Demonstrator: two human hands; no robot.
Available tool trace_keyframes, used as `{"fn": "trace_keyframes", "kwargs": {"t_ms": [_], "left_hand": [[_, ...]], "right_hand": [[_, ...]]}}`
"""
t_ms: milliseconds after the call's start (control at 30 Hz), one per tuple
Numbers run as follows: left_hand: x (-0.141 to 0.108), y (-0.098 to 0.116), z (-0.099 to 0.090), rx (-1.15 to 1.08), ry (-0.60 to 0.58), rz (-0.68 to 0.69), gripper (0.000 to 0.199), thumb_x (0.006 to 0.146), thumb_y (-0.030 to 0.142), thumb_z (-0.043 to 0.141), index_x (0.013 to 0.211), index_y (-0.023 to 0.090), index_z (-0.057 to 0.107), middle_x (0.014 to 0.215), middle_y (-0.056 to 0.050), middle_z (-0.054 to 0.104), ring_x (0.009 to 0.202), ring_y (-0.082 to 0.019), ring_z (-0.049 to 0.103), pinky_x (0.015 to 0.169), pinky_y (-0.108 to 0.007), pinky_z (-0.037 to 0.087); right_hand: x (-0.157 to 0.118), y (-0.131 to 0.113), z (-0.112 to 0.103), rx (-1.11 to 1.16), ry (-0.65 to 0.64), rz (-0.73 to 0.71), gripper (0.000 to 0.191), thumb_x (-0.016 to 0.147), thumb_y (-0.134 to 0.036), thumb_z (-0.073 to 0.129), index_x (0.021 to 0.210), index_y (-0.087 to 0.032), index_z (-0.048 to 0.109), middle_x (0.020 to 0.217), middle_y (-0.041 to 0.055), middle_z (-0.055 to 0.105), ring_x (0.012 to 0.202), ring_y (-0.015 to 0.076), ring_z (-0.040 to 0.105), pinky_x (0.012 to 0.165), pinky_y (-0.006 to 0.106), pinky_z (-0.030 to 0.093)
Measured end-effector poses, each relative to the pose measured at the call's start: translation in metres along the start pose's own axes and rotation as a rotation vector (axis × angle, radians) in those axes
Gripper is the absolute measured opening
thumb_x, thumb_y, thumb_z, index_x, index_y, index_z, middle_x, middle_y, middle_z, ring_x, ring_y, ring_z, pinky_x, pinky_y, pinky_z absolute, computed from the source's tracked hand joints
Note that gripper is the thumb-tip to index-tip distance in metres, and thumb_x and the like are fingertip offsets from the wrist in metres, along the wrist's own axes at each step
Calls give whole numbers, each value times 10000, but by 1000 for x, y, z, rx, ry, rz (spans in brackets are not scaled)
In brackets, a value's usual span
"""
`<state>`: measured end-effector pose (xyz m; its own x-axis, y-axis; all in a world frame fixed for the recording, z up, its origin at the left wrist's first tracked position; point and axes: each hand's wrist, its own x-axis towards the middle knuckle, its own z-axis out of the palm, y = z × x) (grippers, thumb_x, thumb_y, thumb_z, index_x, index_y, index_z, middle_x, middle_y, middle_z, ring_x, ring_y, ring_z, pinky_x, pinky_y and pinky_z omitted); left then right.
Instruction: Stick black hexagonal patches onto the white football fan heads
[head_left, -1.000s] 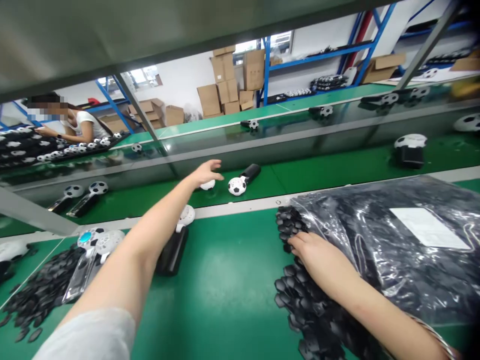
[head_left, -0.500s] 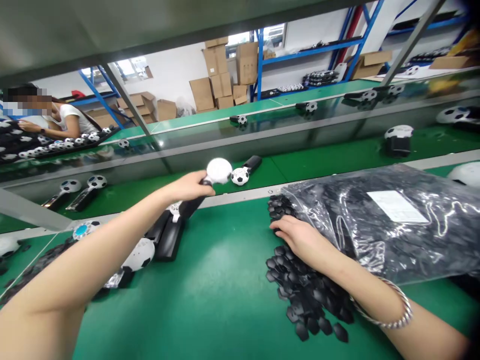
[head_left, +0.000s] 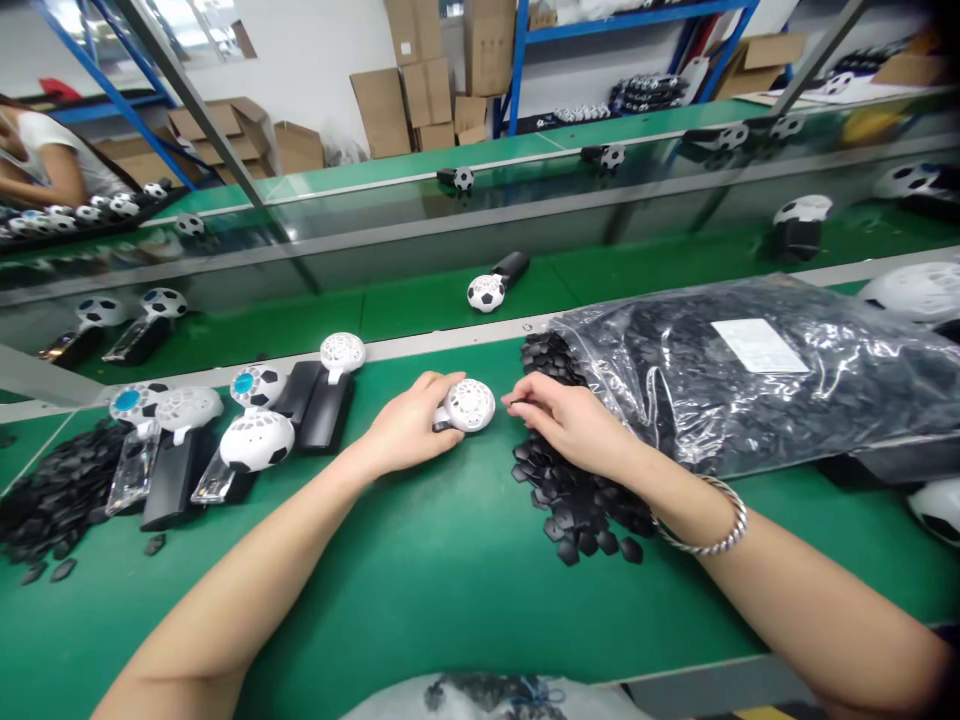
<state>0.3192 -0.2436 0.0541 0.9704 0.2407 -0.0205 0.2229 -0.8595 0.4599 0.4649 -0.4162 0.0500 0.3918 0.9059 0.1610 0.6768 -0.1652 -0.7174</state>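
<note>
My left hand [head_left: 411, 425] is closed around the handle end of a handheld fan [head_left: 471, 405], whose round white head has a soccer-ball grille and faces up. Its handle is mostly hidden by my fingers. Just right of the head, my right hand [head_left: 559, 412] pinches a small black pentagon piece [head_left: 517, 401], only partly visible and apart from the fan. Beneath and beside that hand lies a heap of black pentagon pieces [head_left: 574, 500], spilling from a clear plastic bag [head_left: 847, 400] full of them.
Several similar fans [head_left: 257, 440] lie at the left of the green bench [head_left: 420, 580], next to another heap of black pieces [head_left: 67, 480]. Behind the bench's metal edge, fans [head_left: 487, 292] lie on a green belt. A person [head_left: 52, 160] sits at the far left.
My left hand has brought the fan right and nearer to me, towards my right hand. The right hand has lifted off the heap with a black piece pinched. The view has tilted down.
</note>
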Motion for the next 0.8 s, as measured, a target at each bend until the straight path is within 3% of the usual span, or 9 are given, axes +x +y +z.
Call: {"fn": "trace_keyframes", "kwargs": {"t_ms": [100,200,333,500,700,800], "left_hand": [[1,0,2,-12,15,-20,657,703,334,597,1308,263,351,1239,-42,460,1051,-244,520,869,-353,453],[0,0,3,-13,31,-46,666,695,412,613,1300,283,366,1235,-32,472,1040,-245,535,833,-350,467],[0,0,3,-37,29,-52,702,674,492,626,1297,268,391,1240,-42,501,1074,-249,526,851,-348,457],[1,-1,4,-53,37,-42,723,669,515,631,1301,246,403,1306,-35,493,1166,-260,471,955,-372,402],[2,0,6,-84,68,-52,642,684,457,635,1259,229,461,1286,-27,519,1135,-248,506,957,-352,409],[3,2,6,-80,95,-62,606,672,436,650,1224,242,491,1245,-13,555,1083,-242,542,916,-347,438]], "right_hand": [[-1,-6,4,11,63,-66,71,815,-225,536,803,-182,590,819,32,629,736,141,569,674,259,442],[-1,-10,12,146,28,-32,82,812,-218,545,825,-179,615,773,8,642,676,117,571,636,232,441],[0,-10,26,164,33,-49,93,792,-232,580,799,-183,658,775,10,642,685,119,568,640,234,433],[3,-7,34,152,65,-72,83,795,-227,584,776,-175,646,771,13,641,724,131,571,677,251,439],[7,-8,34,108,114,-102,54,770,-189,603,725,-163,615,762,19,548,730,130,542,707,272,448],[9,-7,36,142,164,-75,60,728,-178,638,741,-165,581,902,43,554,885,159,543,787,297,446]]}}
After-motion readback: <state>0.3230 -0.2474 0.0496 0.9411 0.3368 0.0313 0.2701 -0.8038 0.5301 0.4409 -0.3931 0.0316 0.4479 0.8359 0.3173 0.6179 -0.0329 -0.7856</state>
